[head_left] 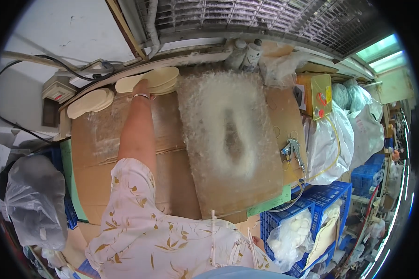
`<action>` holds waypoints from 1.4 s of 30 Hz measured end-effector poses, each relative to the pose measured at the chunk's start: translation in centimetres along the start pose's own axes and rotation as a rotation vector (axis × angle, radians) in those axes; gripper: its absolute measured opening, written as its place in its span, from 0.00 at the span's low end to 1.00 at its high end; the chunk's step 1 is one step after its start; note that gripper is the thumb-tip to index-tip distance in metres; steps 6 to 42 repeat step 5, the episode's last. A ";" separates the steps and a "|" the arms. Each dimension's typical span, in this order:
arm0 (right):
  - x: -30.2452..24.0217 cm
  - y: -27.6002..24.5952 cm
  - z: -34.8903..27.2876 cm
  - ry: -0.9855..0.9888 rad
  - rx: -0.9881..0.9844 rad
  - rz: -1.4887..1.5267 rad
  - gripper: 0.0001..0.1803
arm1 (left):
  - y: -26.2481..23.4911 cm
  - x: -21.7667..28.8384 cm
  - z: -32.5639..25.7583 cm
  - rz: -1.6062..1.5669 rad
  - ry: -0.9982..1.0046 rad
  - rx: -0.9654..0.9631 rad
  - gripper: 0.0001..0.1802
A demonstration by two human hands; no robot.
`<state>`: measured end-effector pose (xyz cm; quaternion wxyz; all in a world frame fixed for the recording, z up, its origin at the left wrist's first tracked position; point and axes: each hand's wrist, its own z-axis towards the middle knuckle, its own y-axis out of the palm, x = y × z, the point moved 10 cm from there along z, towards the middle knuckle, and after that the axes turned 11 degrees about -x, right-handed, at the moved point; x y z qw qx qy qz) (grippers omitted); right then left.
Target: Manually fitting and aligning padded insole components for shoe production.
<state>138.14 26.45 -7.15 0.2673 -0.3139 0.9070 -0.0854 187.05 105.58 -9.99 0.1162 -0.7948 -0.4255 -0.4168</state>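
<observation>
My left hand (142, 88) reaches to the far edge of the cardboard-covered table (97, 153) and rests on a stack of pale shoe insoles (160, 78); its fingers are partly hidden, so its grip is unclear. A bracelet sits on that wrist. A second stack of insoles (91, 101) lies to the left. My right hand is out of sight. A cardboard sheet crusted with white glue overspray (230, 135), with a bare insole-shaped patch in its middle, lies right of my arm.
A metal spray gun (292, 149) with a yellow hose hangs at the table's right edge. Two bottles (246, 53) stand at the back. A yellow box (314, 93), filled plastic bags (344, 130) and blue crates (321, 204) are on the right. A grey bag (32, 195) sits left.
</observation>
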 end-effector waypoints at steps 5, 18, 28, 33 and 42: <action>-2.3 0.5 -0.2 0.063 0.024 0.198 0.17 | -1.2 -0.6 2.4 -0.094 -0.010 -0.060 0.12; -2.3 0.5 -0.2 0.063 0.024 0.198 0.17 | -1.2 -0.6 2.4 -0.094 -0.010 -0.060 0.12; -2.3 0.5 -0.2 0.063 0.024 0.198 0.17 | -1.2 -0.6 2.4 -0.094 -0.010 -0.060 0.12; -2.3 0.5 -0.2 0.063 0.024 0.198 0.17 | -1.2 -0.6 2.4 -0.094 -0.010 -0.060 0.12; -2.3 0.5 -0.2 0.063 0.024 0.198 0.17 | -1.2 -0.6 2.4 -0.094 -0.010 -0.060 0.12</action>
